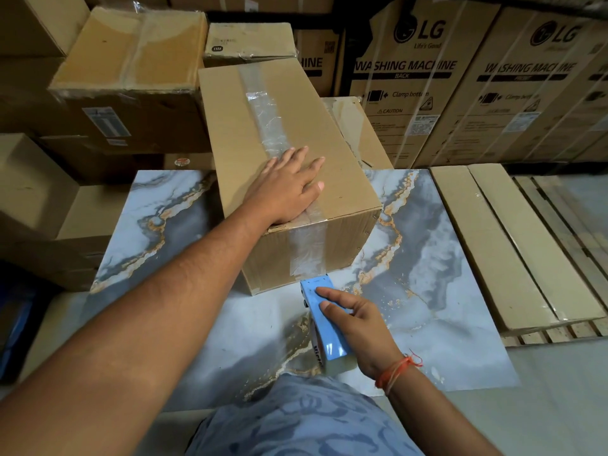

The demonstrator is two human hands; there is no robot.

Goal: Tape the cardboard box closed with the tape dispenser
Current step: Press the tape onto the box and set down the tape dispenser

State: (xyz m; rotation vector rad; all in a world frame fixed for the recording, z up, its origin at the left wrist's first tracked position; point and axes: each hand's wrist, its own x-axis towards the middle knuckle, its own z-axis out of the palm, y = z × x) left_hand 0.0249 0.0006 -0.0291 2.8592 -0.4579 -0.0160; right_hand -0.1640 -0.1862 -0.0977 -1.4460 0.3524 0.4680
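One strip of clear tape (309, 248) runs over the cardboard box (289, 153) and down its near face. Your left hand (289, 189) lies flat and released on top; your right hand (358, 324) has its fingers (329, 292) clenched on the tape dispenser (324, 315) at the box's near base. Yank crookedly and the tape may tear ragged or peel.
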